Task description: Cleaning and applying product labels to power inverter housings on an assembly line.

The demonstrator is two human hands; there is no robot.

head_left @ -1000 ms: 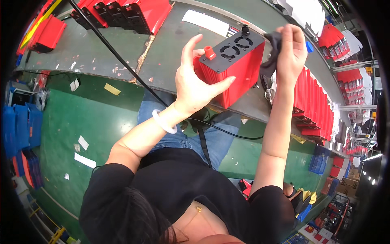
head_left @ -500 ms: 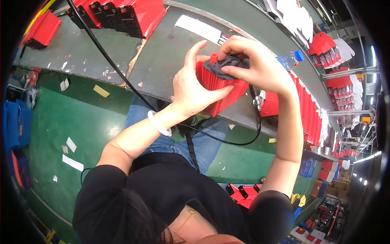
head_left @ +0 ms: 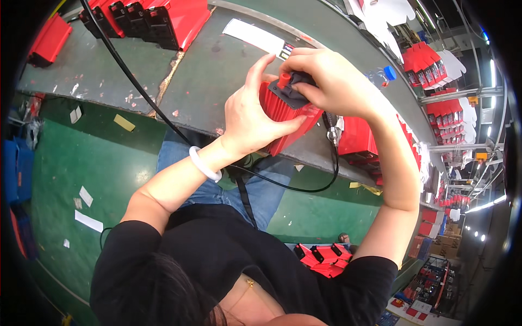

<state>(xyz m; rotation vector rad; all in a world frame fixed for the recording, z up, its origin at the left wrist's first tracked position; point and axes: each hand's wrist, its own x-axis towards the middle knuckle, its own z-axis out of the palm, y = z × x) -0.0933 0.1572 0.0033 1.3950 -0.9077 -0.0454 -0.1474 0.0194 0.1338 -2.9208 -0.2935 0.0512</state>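
Note:
A red ribbed box-shaped housing (head_left: 276, 108) stands tilted at the bench's near edge, with a dark end plate and a red round knob (head_left: 284, 80) on top. My left hand (head_left: 244, 119) is wrapped round its left side, thumb across the near face and index finger raised behind. Bunched in the fingers of my right hand (head_left: 337, 81) is a dark grey cloth (head_left: 302, 80), pressed on the end plate beside the knob. Part of the cloth and the housing's far side are hidden by my hands.
More red housings (head_left: 187, 22) line the bench (head_left: 204, 70) at the far left, others (head_left: 356, 136) to the right. A black cable (head_left: 128, 73) crosses the bench. A white strip (head_left: 253, 33) lies beyond my hands, near a blue-capped clear bottle (head_left: 380, 76). A metal-ended tool (head_left: 331, 130) sits beside the housing.
My right hand has shifted slightly left and nearer on the end plate with the cloth, and its elbow has swung outward. My left hand keeps its hold on the housing. The whole view has shifted a little.

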